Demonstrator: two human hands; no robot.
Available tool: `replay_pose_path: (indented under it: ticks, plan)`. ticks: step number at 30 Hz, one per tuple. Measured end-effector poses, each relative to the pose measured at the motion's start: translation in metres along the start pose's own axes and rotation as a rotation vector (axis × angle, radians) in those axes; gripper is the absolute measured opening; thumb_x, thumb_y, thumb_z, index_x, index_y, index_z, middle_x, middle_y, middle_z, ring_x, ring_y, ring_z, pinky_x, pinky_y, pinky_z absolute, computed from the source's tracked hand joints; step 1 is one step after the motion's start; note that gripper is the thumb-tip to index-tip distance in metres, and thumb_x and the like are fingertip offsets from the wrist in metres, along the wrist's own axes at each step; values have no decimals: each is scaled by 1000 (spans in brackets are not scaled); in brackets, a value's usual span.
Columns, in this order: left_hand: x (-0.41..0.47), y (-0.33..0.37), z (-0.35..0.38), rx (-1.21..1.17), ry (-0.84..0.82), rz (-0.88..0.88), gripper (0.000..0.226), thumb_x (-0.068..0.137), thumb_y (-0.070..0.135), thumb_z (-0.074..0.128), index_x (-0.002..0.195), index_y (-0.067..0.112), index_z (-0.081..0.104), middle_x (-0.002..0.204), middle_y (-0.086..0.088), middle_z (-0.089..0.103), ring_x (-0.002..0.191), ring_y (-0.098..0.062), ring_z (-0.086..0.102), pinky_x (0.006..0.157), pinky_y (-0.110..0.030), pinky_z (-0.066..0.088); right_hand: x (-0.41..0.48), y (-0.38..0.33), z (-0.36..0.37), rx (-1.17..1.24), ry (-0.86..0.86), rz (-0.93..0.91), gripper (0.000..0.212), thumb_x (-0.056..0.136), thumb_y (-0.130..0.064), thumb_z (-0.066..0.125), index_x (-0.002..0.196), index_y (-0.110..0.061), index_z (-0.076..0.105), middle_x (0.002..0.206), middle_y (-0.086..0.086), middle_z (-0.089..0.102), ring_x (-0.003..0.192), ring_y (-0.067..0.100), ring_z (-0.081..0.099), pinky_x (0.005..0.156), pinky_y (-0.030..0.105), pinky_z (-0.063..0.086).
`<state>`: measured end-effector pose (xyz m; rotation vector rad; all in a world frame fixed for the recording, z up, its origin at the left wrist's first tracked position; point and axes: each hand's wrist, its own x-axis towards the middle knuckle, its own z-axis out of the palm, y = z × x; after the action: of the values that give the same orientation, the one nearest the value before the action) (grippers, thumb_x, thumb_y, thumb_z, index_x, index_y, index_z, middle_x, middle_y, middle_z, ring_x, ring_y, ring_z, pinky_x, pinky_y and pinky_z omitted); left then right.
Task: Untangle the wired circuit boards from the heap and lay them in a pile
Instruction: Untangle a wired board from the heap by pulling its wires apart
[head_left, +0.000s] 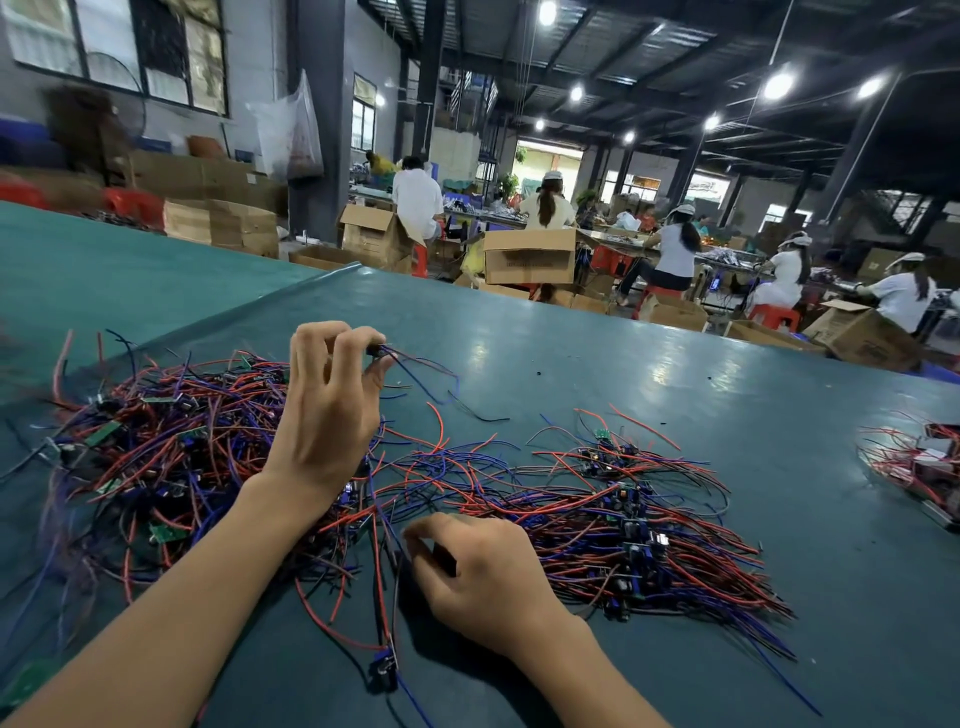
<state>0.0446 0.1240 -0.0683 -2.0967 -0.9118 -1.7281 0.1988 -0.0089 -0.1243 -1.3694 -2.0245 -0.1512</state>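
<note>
Two bare hands work a tangle of red, blue and black leads on a green bench (571, 374) in a busy workshop. The left hand (327, 415) is raised above the heap (156, 447), its grip pinching a small dark part (378, 351) between thumb and fingertips, with thin leads trailing off to the right. The right hand (483, 577) sits low at the heap's near edge, its grip curled and pinching loose strands (387, 519); these appear to run down to one wired board (383, 670) lying near the bench's front edge.

To the right, well apart from the heap, a pile (639, 530) of sorted boards lies with its leads fanned roughly one way, which suggests a fair share of the job is done. The heap on the left looks at least as large and is thickly knotted, with green boards showing through, so about half or more remains. A separate bundle (909, 462) lies at the far right edge. Behind, workers (415, 200) sit among cardboard boxes (530, 257).
</note>
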Motion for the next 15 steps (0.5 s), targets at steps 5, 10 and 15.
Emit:
replay_pose_path:
  ticks: [5, 10, 15]
  plan:
    - [-3, -1, 0, 96, 84, 20, 18, 98, 8, 61, 112, 5, 50, 123, -21, 56, 106, -42, 51, 92, -43, 35, -1, 1, 1, 23, -4, 5, 32, 87, -34, 55, 106, -17, 74, 94, 2, 77, 84, 26, 71, 71, 38, 56]
    - [-9, 1, -3, 134, 156, 111, 22, 96, 0, 58, 109, 15, 49, 128, -6, 58, 114, -31, 46, 88, -44, 30, -2, 1, 1, 26, 27, -29, 27, 88, -30, 60, 106, -16, 74, 93, 1, 77, 81, 23, 71, 68, 37, 57]
    - [-4, 8, -5, 67, 171, 282, 19, 98, 6, 62, 109, 20, 54, 126, -2, 56, 115, -28, 51, 97, -39, 28, -3, 0, 0, 58, 283, -130, 17, 87, -16, 68, 102, -11, 76, 84, 0, 76, 70, 17, 70, 59, 30, 55]
